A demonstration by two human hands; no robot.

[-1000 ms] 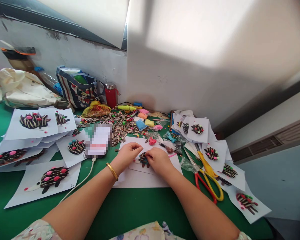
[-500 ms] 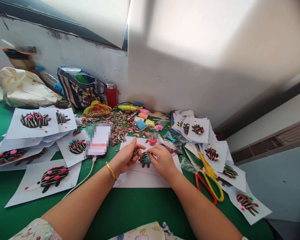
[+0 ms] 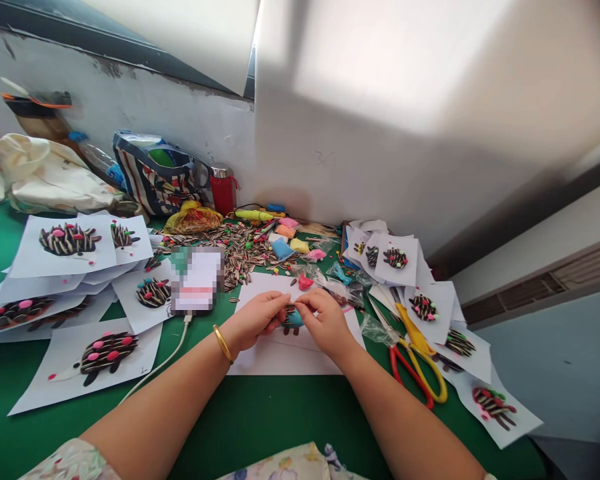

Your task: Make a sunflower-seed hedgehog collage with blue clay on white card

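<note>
White paper lies on the green table, bearing a small figure of blue clay with dark striped seeds. My left hand is over the paper's left part, its fingers curled and thumb pressed to the forefinger; what it holds is hidden. Close beside it my right hand pinches at the figure's upper edge, fingertips almost touching the left ones. Anything between the right fingertips is too small to make out. Red clay sits just beyond the hands.
Behind are scattered sunflower seeds and clay packets. Scissors lie at right beside finished seed pictures. More pictures, a phone and its cable are at left. A red flask stands by the wall.
My left hand has closed its spread fingers and brought its thumb and forefinger over to my right fingertips. The right hand has barely moved.
</note>
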